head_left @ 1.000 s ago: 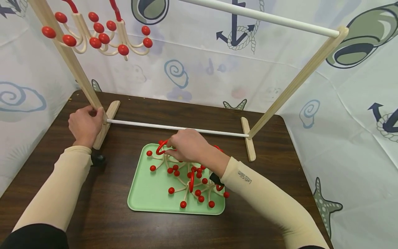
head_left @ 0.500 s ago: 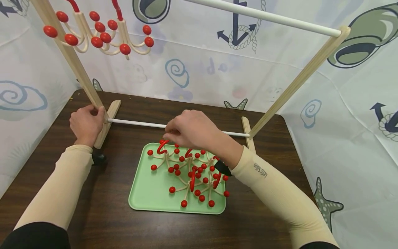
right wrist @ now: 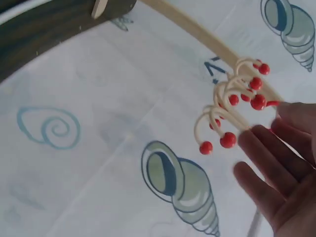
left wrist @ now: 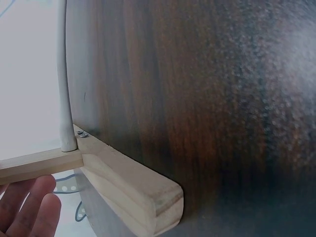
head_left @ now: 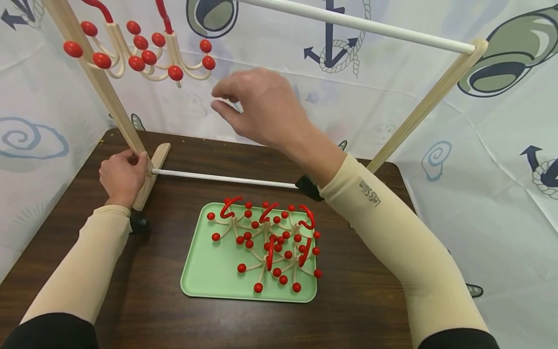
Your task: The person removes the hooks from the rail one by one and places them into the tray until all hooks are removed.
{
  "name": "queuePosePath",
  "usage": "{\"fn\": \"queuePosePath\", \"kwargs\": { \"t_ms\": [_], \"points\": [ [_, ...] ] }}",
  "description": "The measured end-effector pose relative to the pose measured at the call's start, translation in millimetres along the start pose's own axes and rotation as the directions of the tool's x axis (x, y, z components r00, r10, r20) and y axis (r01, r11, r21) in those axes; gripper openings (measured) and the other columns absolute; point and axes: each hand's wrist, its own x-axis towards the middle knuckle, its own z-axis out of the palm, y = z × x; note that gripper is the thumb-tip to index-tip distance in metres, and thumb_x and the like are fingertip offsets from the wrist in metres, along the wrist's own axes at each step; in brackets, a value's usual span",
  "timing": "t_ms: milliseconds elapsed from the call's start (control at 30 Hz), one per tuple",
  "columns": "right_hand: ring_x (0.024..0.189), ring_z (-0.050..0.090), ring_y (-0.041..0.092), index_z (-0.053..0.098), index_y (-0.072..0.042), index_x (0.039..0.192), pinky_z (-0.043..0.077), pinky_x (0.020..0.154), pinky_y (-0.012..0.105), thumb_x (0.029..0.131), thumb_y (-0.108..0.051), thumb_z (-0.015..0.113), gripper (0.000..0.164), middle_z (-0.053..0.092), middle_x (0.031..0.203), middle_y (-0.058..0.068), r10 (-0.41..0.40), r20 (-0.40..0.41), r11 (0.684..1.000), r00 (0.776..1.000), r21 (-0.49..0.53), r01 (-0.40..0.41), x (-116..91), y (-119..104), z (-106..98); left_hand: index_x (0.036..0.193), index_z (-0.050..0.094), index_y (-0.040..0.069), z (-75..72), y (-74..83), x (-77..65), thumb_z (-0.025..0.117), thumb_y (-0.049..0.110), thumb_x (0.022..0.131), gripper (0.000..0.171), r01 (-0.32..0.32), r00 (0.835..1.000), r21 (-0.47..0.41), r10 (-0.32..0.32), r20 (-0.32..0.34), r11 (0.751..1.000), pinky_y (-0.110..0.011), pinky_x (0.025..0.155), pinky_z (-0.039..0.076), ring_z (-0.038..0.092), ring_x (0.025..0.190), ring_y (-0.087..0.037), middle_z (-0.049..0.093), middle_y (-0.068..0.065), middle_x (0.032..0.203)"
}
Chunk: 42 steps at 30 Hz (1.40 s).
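My left hand (head_left: 123,177) grips the foot of the left wooden post (head_left: 99,89); the left wrist view shows its fingers (left wrist: 42,212) against the post. Raised over the middle of the rack, my right hand (head_left: 266,109) has thumb and fingers apart with nothing between them. To its left, cream branched hangers (head_left: 174,53) with red ball tips and red hooks hang by the left post. They also show beyond the right fingers in the right wrist view. Several like hangers (head_left: 266,261) lie on a green tray (head_left: 209,276), red hooks up.
The rack has a white top bar (head_left: 348,19), a white lower rod (head_left: 226,179), a right post (head_left: 427,104) and a left wooden foot (head_left: 152,174). It stands on a dark wood table (head_left: 144,300). A patterned cloth (head_left: 279,53) hangs behind.
My right hand has come off the hangers on the tray, empty, and risen up and away to a height near the hanging ones. The left hand stays on the post.
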Motion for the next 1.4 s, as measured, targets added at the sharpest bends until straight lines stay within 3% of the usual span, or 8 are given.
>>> {"fn": "queuePosePath", "kwargs": {
  "t_ms": [233, 367, 533, 833, 1000, 1133, 1267, 1400],
  "points": [
    [0.108, 0.059, 0.005, 0.058, -0.019, 0.136, 0.038, 0.090, 0.013, 0.100, -0.036, 0.052, 0.041, 0.061, 0.129, -0.005, 0.005, -0.088, 0.995, 0.996, -0.101, -0.014, 32.6, -5.7, -2.6, 0.109, 0.070, -0.002, -0.1, -0.5, -1.2, 0.046, 0.045, 0.098, 0.054, -0.011, 1.000, -0.003, 0.010, -0.015, 1.000, -0.058, 0.074, 0.039, 0.060, 0.091, -0.047, 0.068, -0.026, 0.097],
    [0.129, 0.045, 0.003, 0.040, -0.021, 0.150, 0.028, 0.100, 0.010, 0.099, -0.045, 0.049, 0.057, 0.041, 0.151, -0.003, 0.027, -0.030, 0.997, 0.999, -0.078, -0.029, 52.5, -6.8, 2.0, 0.111, 0.069, -0.001, 1.1, -1.8, -0.2, 0.045, 0.046, 0.098, 0.055, -0.008, 1.000, 0.000, 0.008, -0.007, 1.000, -0.059, 0.077, 0.040, 0.059, 0.094, -0.047, 0.068, -0.026, 0.099],
    [0.147, 0.017, 0.008, 0.022, -0.023, 0.157, 0.012, 0.110, 0.020, 0.097, -0.058, 0.042, 0.072, 0.015, 0.163, 0.002, 0.078, 0.068, 0.994, 0.995, -0.077, -0.072, 77.6, -12.9, 6.7, 0.113, 0.069, -0.002, 1.5, -4.5, 0.9, 0.044, 0.047, 0.099, 0.057, -0.003, 1.000, 0.000, 0.003, 0.006, 1.000, -0.059, 0.078, 0.039, 0.059, 0.094, -0.046, 0.068, -0.026, 0.101],
    [0.148, 0.009, 0.007, 0.010, -0.024, 0.158, -0.002, 0.114, 0.032, 0.098, -0.061, 0.036, 0.076, 0.006, 0.165, -0.001, 0.148, 0.128, 0.988, 0.981, -0.073, -0.140, 94.4, -18.3, 11.2, 0.113, 0.068, -0.003, -2.0, -2.1, -1.0, 0.045, 0.046, 0.099, 0.056, -0.010, 1.000, -0.005, 0.011, 0.005, 1.000, -0.060, 0.078, 0.040, 0.059, 0.094, -0.047, 0.068, -0.027, 0.101],
    [0.140, 0.029, 0.003, 0.017, -0.020, 0.158, 0.012, 0.111, 0.019, 0.103, -0.047, 0.038, 0.065, 0.017, 0.163, -0.002, 0.148, 0.056, 0.986, 0.987, -0.088, -0.142, 94.8, -14.4, 9.3, 0.112, 0.069, -0.003, 0.5, -0.8, 2.6, 0.045, 0.045, 0.098, 0.055, -0.031, 1.000, -0.014, 0.031, -0.006, 0.999, -0.058, 0.075, 0.040, 0.060, 0.091, -0.046, 0.068, -0.027, 0.100],
    [0.122, 0.048, 0.004, 0.033, -0.020, 0.153, 0.026, 0.100, 0.008, 0.105, -0.028, 0.039, 0.049, 0.043, 0.150, -0.004, 0.150, -0.049, 0.988, 0.987, -0.036, -0.152, 94.7, -11.9, 5.8, 0.113, 0.069, -0.003, 3.1, -1.6, 4.6, 0.045, 0.046, 0.098, 0.056, -0.023, 1.000, -0.014, 0.023, -0.004, 1.000, -0.058, 0.075, 0.039, 0.060, 0.092, -0.045, 0.069, -0.026, 0.100],
    [0.119, 0.049, 0.009, 0.052, -0.022, 0.143, 0.030, 0.097, 0.009, 0.105, -0.022, 0.040, 0.040, 0.056, 0.133, -0.001, 0.176, -0.149, 0.982, 0.973, -0.041, -0.184, 93.1, -8.6, 3.2, 0.116, 0.068, -0.002, 5.2, -4.0, 4.8, 0.045, 0.045, 0.098, 0.056, -0.018, 1.000, -0.019, 0.018, 0.010, 1.000, -0.058, 0.076, 0.040, 0.060, 0.093, -0.045, 0.069, -0.026, 0.102],
    [0.122, 0.048, 0.011, 0.062, -0.019, 0.133, 0.026, 0.100, 0.010, 0.105, -0.023, 0.039, 0.036, 0.057, 0.132, 0.000, 0.173, -0.216, 0.976, 0.961, -0.097, -0.197, 93.6, -4.1, -1.2, 0.118, 0.067, -0.002, 5.3, -5.6, 3.9, 0.046, 0.044, 0.098, 0.055, -0.016, 1.000, -0.028, 0.016, 0.017, 0.999, -0.058, 0.079, 0.041, 0.061, 0.095, -0.045, 0.068, -0.026, 0.104]
  ]
}}
